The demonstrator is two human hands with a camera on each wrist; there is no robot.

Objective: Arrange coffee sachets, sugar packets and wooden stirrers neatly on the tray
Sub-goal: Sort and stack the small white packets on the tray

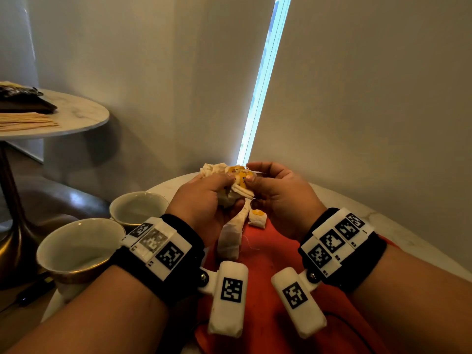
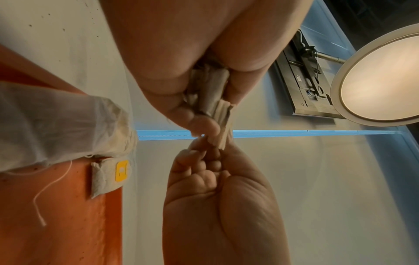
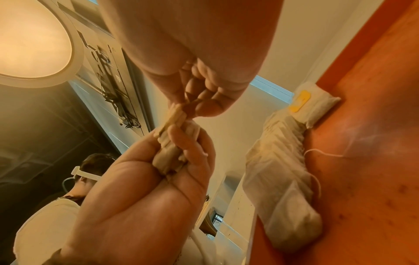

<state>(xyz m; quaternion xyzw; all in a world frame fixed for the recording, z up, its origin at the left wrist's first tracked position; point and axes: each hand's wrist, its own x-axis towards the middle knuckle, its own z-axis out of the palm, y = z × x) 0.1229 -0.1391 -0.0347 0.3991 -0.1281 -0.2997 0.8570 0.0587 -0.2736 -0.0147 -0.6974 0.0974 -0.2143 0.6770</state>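
Dim, warm room light is seen throughout; a cold blue-white strip of daylight (image 1: 263, 80) glares between the blinds (image 1: 370, 85). A glowing round ceiling lamp (image 2: 383, 77) is blown out in both wrist views. Straight lines are bent by wide-angle distortion at the edges. Near palms are rendered soft, grainy and orange-tinted.

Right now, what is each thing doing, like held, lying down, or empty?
Left hand: grips a bunch of sachets.
Right hand: pinches the bunch's end.
Row of sachets: lying on the orange tray.
Near cup: upright, empty.
Far cup: upright, empty.
Wooden stirrers: piled on the side table.
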